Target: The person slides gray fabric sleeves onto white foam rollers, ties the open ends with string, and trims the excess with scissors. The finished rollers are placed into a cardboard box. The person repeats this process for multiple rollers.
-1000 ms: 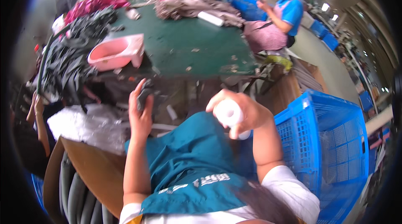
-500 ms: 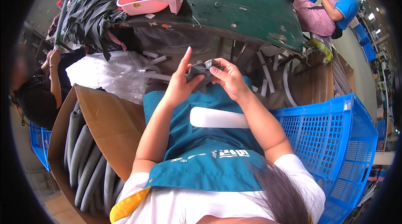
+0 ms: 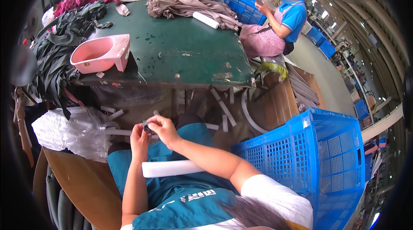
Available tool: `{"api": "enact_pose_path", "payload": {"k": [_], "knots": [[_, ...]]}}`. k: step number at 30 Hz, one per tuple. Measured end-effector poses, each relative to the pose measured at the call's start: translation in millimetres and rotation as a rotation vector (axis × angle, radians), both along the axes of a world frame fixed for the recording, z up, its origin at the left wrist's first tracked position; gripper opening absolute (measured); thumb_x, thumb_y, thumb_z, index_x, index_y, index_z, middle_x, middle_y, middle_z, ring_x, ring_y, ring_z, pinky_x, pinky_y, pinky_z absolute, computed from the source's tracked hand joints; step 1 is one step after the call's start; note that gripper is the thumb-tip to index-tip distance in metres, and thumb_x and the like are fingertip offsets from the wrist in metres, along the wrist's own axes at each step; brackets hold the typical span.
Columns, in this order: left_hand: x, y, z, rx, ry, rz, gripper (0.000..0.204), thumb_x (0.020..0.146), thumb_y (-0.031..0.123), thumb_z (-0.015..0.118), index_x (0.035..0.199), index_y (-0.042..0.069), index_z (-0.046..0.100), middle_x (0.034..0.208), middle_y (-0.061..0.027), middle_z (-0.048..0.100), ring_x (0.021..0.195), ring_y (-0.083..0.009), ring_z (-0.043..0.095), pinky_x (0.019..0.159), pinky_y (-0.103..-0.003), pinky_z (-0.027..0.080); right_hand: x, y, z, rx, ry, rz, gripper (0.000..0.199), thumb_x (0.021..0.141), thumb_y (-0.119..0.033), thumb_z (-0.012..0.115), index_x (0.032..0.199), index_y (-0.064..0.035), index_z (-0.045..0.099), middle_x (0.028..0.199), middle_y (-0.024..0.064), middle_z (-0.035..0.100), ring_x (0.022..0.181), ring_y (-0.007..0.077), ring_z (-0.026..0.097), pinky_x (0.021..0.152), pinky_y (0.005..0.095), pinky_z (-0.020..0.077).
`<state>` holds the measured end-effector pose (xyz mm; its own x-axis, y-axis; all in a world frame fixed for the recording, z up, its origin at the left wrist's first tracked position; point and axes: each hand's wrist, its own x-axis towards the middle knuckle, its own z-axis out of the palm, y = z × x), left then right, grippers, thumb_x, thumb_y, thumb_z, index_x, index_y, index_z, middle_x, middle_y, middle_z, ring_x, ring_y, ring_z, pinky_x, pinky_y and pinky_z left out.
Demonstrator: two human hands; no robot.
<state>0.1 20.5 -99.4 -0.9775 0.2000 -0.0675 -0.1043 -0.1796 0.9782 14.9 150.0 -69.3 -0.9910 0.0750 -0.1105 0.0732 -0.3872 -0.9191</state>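
Above my lap, my left hand [image 3: 138,140] and my right hand [image 3: 164,131] meet, both with fingers pinched together. Between their fingertips is a small dark grey piece of cloth [image 3: 147,128], mostly covered by the fingers. A white foam tube [image 3: 170,168] lies across my teal apron [image 3: 189,191], under my right forearm and touching neither hand.
Ahead stands a green table [image 3: 172,53] with a pink plastic basin [image 3: 101,53], dark grey cloth strips [image 3: 60,49] and beige cloth strips [image 3: 185,2]. A blue crate [image 3: 275,148] is at my right, a cardboard box [image 3: 81,178] at my left. Several people work nearby.
The view has swung right and up, showing more of the table's far side. My hands have come closer together; my left fingers, spread before, are now pinched, and less cloth shows.
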Motion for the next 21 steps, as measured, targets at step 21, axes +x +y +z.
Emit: {"api": "enact_pose_path", "payload": {"k": [21], "knots": [[-12.5, -16.2, 12.2, 0.034, -0.205, -0.089, 0.014, 0.091, 0.004, 0.058, 0.099, -0.003, 0.067, 0.083, 0.0004, 0.065, 0.075, -0.0064, 0.057, 0.068, -0.022, 0.046, 11.5, 6.6, -20.4, -0.151, -0.046, 0.089, 0.018, 0.093, -0.011, 0.063, 0.108, -0.0055, 0.054, 0.090, 0.0013, 0.060, 0.076, 0.0056, 0.054, 0.068, 0.0200, 0.0453]]}}
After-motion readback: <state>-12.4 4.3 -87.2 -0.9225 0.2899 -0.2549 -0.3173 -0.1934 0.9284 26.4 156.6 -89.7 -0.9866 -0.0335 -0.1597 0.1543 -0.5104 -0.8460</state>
